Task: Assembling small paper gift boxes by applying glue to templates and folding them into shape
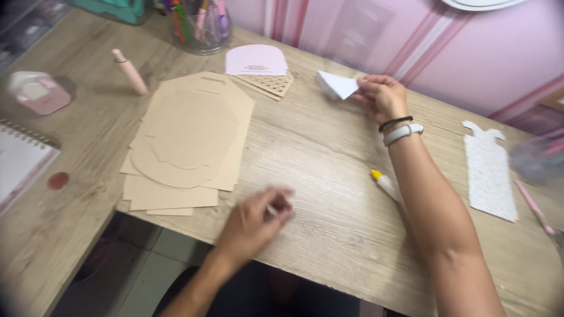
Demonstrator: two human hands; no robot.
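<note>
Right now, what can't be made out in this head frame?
Head view only:
- Left hand: motion-blurred; whether it pinches something small is unclear.
- Glue bottle: yellow tip shows, the rest is hidden behind the right forearm.
- Folded white paper: the right hand covers one end.
- Notebook: cut off by the left edge.
- Pen cup: cut off by the top edge.

The right arm stretches forward across the frame, forearm bare, two bands — one dark, one pale — round the wrist. The right hand (383, 97) is raised at its far end, fingers (365, 87) pinched together. The left hand (257, 223) sits low and near the body, blurred, fingers curled inward — whether closed tight cannot be told.
</note>
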